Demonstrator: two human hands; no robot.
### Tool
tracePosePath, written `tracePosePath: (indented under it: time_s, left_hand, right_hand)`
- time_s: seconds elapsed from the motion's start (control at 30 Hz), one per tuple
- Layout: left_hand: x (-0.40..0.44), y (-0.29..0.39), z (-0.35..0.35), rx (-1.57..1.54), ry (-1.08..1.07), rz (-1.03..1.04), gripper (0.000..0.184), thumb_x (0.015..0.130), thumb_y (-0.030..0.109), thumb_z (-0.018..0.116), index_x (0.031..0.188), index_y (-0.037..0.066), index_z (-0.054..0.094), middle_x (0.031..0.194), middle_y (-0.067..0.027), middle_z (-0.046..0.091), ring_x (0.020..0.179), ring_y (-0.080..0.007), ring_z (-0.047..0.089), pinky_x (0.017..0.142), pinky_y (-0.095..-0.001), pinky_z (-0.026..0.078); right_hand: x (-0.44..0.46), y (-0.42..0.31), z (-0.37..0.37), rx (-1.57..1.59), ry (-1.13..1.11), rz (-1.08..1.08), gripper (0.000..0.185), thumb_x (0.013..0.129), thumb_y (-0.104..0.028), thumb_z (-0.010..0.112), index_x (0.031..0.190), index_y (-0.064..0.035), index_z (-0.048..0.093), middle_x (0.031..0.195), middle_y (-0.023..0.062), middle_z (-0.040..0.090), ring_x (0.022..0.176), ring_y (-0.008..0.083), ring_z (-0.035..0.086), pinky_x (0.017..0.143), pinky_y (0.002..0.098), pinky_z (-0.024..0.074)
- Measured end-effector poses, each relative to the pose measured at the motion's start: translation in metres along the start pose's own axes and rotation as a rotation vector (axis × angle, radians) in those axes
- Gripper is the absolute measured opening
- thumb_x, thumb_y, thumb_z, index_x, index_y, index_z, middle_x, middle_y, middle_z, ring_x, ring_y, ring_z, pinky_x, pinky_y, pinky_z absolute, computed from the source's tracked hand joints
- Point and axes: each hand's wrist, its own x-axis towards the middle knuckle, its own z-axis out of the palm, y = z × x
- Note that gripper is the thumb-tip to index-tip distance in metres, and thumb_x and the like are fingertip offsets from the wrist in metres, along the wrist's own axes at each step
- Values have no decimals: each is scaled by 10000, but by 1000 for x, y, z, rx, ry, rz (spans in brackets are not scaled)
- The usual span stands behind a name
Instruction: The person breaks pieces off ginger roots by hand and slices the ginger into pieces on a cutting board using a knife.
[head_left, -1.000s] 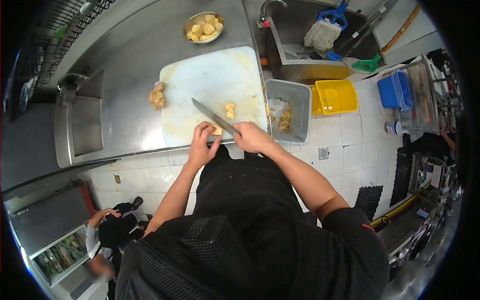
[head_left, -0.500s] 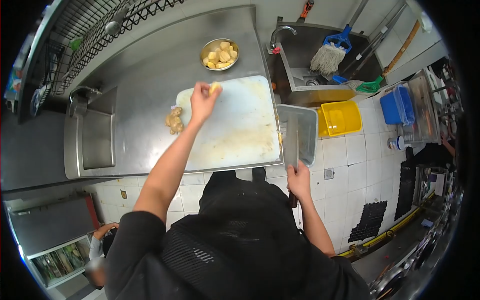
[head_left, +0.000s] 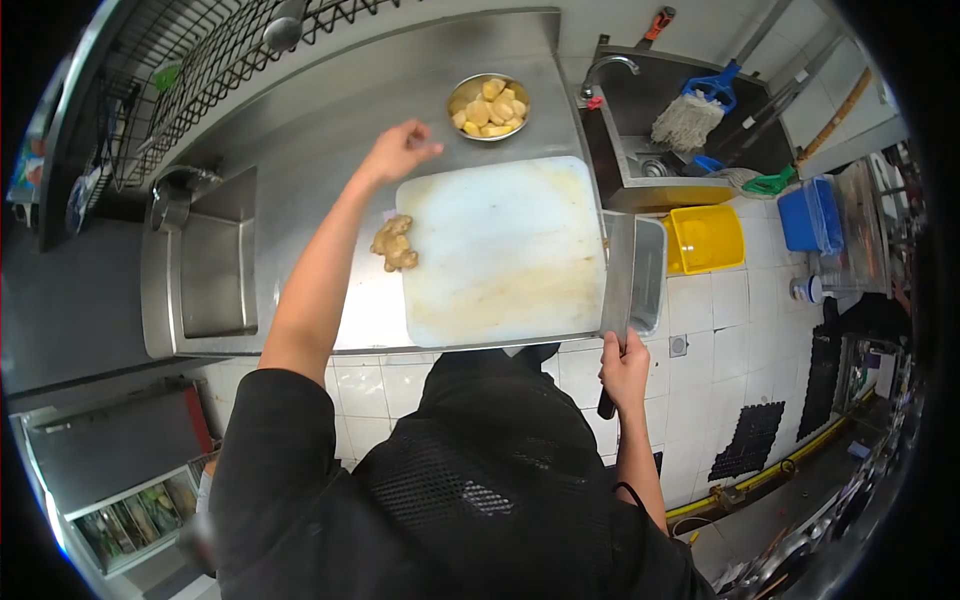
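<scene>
My left hand (head_left: 402,152) is open and empty over the steel counter, just left of a metal bowl (head_left: 490,137). Peeled ginger pieces (head_left: 494,106) are heaped in that bowl. An unpeeled ginger root (head_left: 394,244) lies at the left edge of the white cutting board (head_left: 500,240), partly on the counter. Beyond the board's right edge, my right hand (head_left: 625,370) grips the dark handle of a cleaver (head_left: 619,270). Its long, broad blade points away from me, above a grey plastic bin (head_left: 652,285) and partly hiding it.
A small sink (head_left: 215,275) is set in the counter at left. At the right stand a deeper sink (head_left: 660,185) with a mop (head_left: 690,120), a yellow bucket (head_left: 706,240) and a blue bin (head_left: 808,217). A wire rack (head_left: 215,75) hangs along the back wall.
My left hand has moved from above the board to beside the bowl, and the ginger piece it held is gone from its fingers. My right hand still holds the cleaver. The view has shifted.
</scene>
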Motion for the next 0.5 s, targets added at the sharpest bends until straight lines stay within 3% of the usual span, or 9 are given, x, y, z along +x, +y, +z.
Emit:
tracePosePath:
  time_s: [0.1,0.17,0.2,0.23,0.3,0.33,0.4,0.5]
  left_hand:
    - [-58,-29,-16,130,-391,-111,686,798,439,841,1325,75,597,1282,-136,650,1159,-267,634,1012,-397,494]
    - [-93,-55,-1,141,-439,-226,810,736,469,879,1386,96,569,1347,-168,606,1210,-310,606,1050,-415,473]
    - [-111,-59,11,134,-425,-232,810,736,469,879,1386,96,569,1347,-168,606,1210,-310,606,1050,-415,473]
    - [-128,-59,23,-20,-292,-221,845,718,466,890,1404,102,556,1360,-179,588,1217,-327,600,1059,-421,469]
    - [-146,-56,37,-177,-141,-219,881,700,463,901,1423,108,542,1373,-190,569,1223,-344,594,1067,-427,464]
    - [-152,-53,41,-91,-119,-166,887,686,467,908,1411,103,552,1376,-191,558,1223,-344,591,1060,-420,469]
    - [-162,-34,55,-10,-96,-122,892,671,471,916,1399,97,561,1379,-191,547,1222,-344,587,1053,-413,473]
    - [-176,12,81,84,67,-208,753,714,426,902,1314,67,623,1248,-177,618,1134,-342,634,989,-394,511]
  right_hand:
    - [-3,6,7,-96,-12,-57,208,991,-114,618,870,40,546,577,68,521,530,102,447,469,347,348]
    - [-6,4,12,-132,0,-147,222,995,-126,608,873,48,544,580,104,523,543,112,445,488,354,365]
    - [-2,9,13,-156,-49,-106,225,990,-135,600,885,57,548,626,184,569,542,215,527,528,396,415]
    - [2,9,13,-162,-61,-119,225,990,-135,600,885,57,548,626,184,569,542,215,527,528,396,415]
    - [10,5,13,-351,-189,-213,215,977,-134,594,903,64,551,700,253,608,613,382,602,588,446,458]
    - [14,-3,12,-397,-262,-216,194,964,-124,585,931,66,560,781,301,634,745,505,619,660,504,480]
    - [20,-1,13,-433,-287,-251,190,966,-128,577,953,61,561,790,307,637,766,516,621,675,523,479]
    - [29,-4,10,-508,-329,-251,190,971,-136,563,994,53,563,814,319,644,808,532,624,708,562,476]
